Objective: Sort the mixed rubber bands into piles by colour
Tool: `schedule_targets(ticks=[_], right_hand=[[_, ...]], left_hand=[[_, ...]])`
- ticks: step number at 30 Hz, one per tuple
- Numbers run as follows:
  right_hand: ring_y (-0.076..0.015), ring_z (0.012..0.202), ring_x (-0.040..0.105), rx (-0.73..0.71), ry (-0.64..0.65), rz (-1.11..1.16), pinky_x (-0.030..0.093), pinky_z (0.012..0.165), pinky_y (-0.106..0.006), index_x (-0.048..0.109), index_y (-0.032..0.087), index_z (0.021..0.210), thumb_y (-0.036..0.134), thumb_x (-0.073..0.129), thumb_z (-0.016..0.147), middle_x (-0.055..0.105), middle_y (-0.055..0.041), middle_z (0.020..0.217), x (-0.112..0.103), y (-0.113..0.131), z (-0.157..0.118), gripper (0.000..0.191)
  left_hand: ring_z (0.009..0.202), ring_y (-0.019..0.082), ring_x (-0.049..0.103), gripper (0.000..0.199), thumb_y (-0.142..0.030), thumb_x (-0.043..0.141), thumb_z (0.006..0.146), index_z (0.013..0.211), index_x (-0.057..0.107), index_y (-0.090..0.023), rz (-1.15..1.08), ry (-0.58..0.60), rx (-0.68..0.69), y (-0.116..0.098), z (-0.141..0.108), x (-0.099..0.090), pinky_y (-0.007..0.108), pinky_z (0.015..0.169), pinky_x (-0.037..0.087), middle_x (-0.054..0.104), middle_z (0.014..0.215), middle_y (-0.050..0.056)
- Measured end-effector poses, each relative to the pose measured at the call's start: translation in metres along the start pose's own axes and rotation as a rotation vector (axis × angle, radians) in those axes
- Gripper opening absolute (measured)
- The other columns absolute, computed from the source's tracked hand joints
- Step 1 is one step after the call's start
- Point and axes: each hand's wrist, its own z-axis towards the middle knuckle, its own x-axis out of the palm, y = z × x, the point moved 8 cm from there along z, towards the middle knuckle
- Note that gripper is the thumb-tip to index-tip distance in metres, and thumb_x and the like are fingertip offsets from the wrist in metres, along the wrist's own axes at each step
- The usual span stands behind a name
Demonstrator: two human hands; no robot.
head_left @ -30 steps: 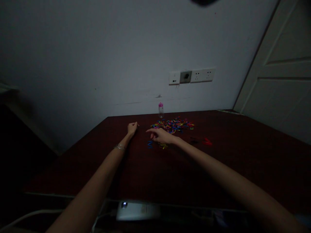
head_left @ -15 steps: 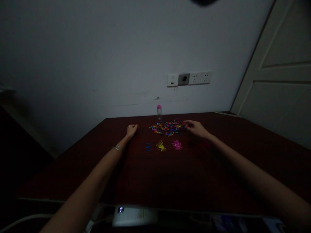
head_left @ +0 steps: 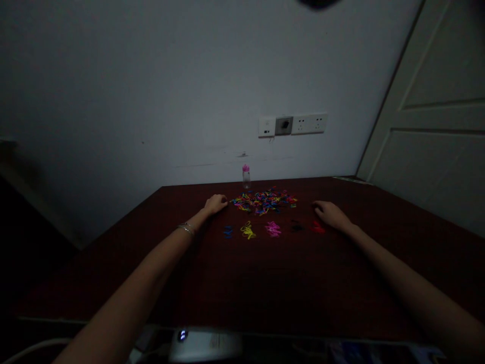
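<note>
A mixed pile of small colourful rubber bands (head_left: 265, 200) lies toward the back of the dark red table. My left hand (head_left: 216, 203), a bracelet on its wrist, rests at the pile's left edge with curled fingers; whatever they hold is too small to make out. My right hand (head_left: 332, 214) hovers right of the pile, just behind a little heap of red bands (head_left: 318, 227). Its fingers are bent together, and their contents are hidden. In a row with the red heap lie blue bands (head_left: 228, 231), yellow bands (head_left: 248, 231), pink bands (head_left: 273, 229) and black bands (head_left: 297, 226).
Behind the pile stands a clear bottle (head_left: 246, 178) with a pink top, close to the wall. Sockets (head_left: 308, 124) are set in the wall above the table (head_left: 265, 283). A white device (head_left: 206, 346) with a lit display sits below the front edge. A door (head_left: 435, 136) is at right.
My right hand has left the pile's right edge and moved right and nearer, uncovering the pile's right end. The left hand has shifted right, up to the pile.
</note>
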Motion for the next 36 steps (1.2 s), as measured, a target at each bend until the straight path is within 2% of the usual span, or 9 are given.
schedule_targets(ticks=[10, 20, 24, 29, 32, 36], right_hand=[[-0.0235, 0.109, 0.055, -0.002, 0.016, -0.023, 0.040, 0.093, -0.034, 0.058, 0.011, 0.114, 0.022, 0.041, 0.082, 0.060, -0.0145, 0.117, 0.003, -0.001, 0.001, 0.038], [-0.0230, 0.108, 0.055, -0.008, 0.013, -0.018, 0.039, 0.095, -0.033, 0.058, 0.009, 0.114, 0.022, 0.039, 0.082, 0.060, -0.0149, 0.116, 0.001, 0.002, -0.002, 0.039], [-0.0240, 0.109, 0.054, -0.024, 0.001, -0.018, 0.038, 0.096, -0.034, 0.058, 0.009, 0.113, 0.022, 0.038, 0.083, 0.060, -0.0154, 0.116, 0.003, 0.001, -0.001, 0.039], [-0.0244, 0.109, 0.055, -0.017, -0.021, 0.006, 0.039, 0.095, -0.035, 0.059, 0.012, 0.112, 0.022, 0.040, 0.082, 0.060, -0.0141, 0.116, 0.003, -0.001, -0.002, 0.037], [-0.0234, 0.107, 0.055, -0.012, -0.007, 0.009, 0.040, 0.094, -0.034, 0.059, 0.012, 0.112, 0.023, 0.040, 0.082, 0.061, -0.0137, 0.115, 0.004, -0.003, -0.001, 0.037], [-0.0240, 0.108, 0.055, -0.010, -0.003, 0.005, 0.039, 0.094, -0.034, 0.059, 0.011, 0.113, 0.024, 0.040, 0.082, 0.060, -0.0143, 0.116, 0.004, -0.003, -0.001, 0.038]], left_hand=[[0.087, 0.024, 0.059, 0.021, -0.035, 0.055, 0.074, 0.085, 0.068, -0.022, 0.112, 0.001, -0.036, -0.009, 0.008, 0.009, 0.029, 0.070, 0.043, 0.066, 0.094, 0.010], [0.089, 0.022, 0.059, 0.022, -0.028, 0.051, 0.076, 0.089, 0.067, -0.021, 0.107, 0.000, -0.062, -0.012, 0.011, 0.012, 0.028, 0.073, 0.044, 0.066, 0.096, 0.010], [0.089, 0.020, 0.059, 0.023, -0.029, 0.050, 0.078, 0.091, 0.067, -0.021, 0.107, -0.038, -0.086, -0.006, 0.012, 0.005, 0.027, 0.073, 0.044, 0.066, 0.097, 0.008], [0.089, 0.019, 0.058, 0.023, -0.031, 0.051, 0.079, 0.090, 0.068, -0.021, 0.040, -0.121, -0.074, -0.005, 0.013, -0.014, 0.024, 0.072, 0.042, 0.067, 0.097, 0.008], [0.084, 0.017, 0.058, 0.023, -0.031, 0.053, 0.077, 0.089, 0.068, -0.018, -0.021, -0.110, 0.017, -0.020, 0.015, -0.023, 0.023, 0.071, 0.041, 0.067, 0.092, 0.008], [0.075, 0.014, 0.056, 0.023, -0.030, 0.054, 0.076, 0.085, 0.068, -0.015, -0.102, 0.012, 0.263, -0.063, 0.000, -0.027, 0.022, 0.068, 0.040, 0.066, 0.083, 0.005]])
